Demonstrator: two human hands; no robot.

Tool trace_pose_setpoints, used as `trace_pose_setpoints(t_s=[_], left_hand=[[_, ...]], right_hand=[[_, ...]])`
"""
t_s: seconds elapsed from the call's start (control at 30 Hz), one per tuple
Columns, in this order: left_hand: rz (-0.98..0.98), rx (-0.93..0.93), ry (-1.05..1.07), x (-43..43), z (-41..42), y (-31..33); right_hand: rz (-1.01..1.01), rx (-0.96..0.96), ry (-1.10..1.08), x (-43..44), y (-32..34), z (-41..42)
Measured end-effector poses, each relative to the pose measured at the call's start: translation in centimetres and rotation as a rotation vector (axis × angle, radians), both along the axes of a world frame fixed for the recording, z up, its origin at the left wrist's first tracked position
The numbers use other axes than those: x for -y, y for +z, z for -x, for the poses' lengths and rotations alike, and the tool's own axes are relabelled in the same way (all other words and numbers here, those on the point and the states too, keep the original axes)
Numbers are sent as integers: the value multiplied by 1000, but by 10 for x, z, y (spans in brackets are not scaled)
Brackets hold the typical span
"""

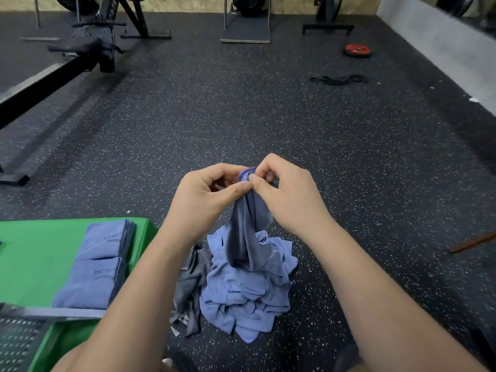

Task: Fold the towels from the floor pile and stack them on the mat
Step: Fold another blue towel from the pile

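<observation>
A soft blue-grey towel hangs in limp folds over the crumpled pile on the speckled rubber floor. Its top corner is bunched and mostly hidden between the left hand and right hand, which meet thumb to thumb and both pinch it. A grey striped cloth is half buried at the pile's left; further left, folded towels lie flat on the green mat, cut off by the frame.

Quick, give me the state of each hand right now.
Left hand: pinching the top of the blue towel lifted off the floor pile.
Right hand: pinching the same towel top, right beside the left.
</observation>
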State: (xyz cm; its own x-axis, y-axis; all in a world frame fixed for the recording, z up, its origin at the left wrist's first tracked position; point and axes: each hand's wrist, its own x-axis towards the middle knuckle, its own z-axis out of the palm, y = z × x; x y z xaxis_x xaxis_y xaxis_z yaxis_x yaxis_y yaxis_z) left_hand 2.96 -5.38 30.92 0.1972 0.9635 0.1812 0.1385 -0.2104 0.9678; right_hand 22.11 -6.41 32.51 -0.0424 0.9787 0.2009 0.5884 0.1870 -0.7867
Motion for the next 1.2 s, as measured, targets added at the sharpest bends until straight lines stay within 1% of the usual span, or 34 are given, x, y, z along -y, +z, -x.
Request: trace_pose_setpoints(t_s=[0.23, 0.33, 0.43, 0.5, 0.6, 0.63, 0.73, 0.83, 1.0, 1.2], left_hand=[[-42, -32, 58, -2, 4, -1], [-58, -33, 104, -3, 5, -1], [-86, -47, 171, -5, 10, 2], [-97, -62, 206, -8, 15, 2], [-112, -89, 253, -9, 21, 2], [-119, -102, 266, -9, 23, 3], [-144, -139, 287, -9, 24, 4], [-172, -165, 293, -8, 22, 4], [-140, -169, 204, -7, 16, 0], [-130, -225, 16, -5, 8, -5]], right_hand=[[20, -65, 10, -2, 0, -1], [38, -20, 48, -4, 3, -6], [56, 94, 66, -6, 1, -14], [15, 167, 49, -8, -2, -18], [-111, 290, -43, -11, 0, -25], [-149, 290, -77, -11, 3, -27], [-246, 188, -150, -9, 11, -32], [-282, 143, -160, -9, 13, -32], [-232, 231, -77, -10, 9, -29], [4, 134, 177, -1, 7, -15]])
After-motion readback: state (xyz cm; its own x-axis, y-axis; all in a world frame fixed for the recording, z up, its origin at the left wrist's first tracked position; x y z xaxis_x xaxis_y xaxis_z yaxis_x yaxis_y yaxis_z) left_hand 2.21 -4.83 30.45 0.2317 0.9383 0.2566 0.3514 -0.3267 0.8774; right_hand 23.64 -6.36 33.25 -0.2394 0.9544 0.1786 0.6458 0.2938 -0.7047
